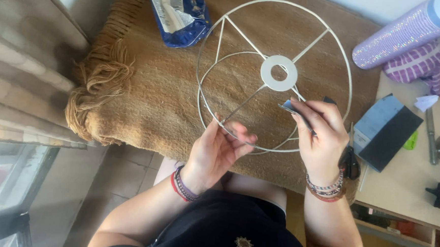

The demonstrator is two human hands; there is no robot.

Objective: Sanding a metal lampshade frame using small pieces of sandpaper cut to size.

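A white wire lampshade frame (279, 72) with a flat centre ring and several spokes is held over a brown fringed blanket (150, 94). My left hand (218, 149) grips the lower rim wire of the frame. My right hand (321, 132) pinches a small grey-blue strip (288, 108) against a spoke near the rim. Beaded bracelets sit on both wrists.
A blue snack bag (178, 11) lies at the top of the blanket. A wooden table (410, 176) on the right bears a grey-and-black box (386, 131), a glittery purple roll (395, 40), a purple cloth (419, 64), scissors (350, 159) and a metal tool (431, 136).
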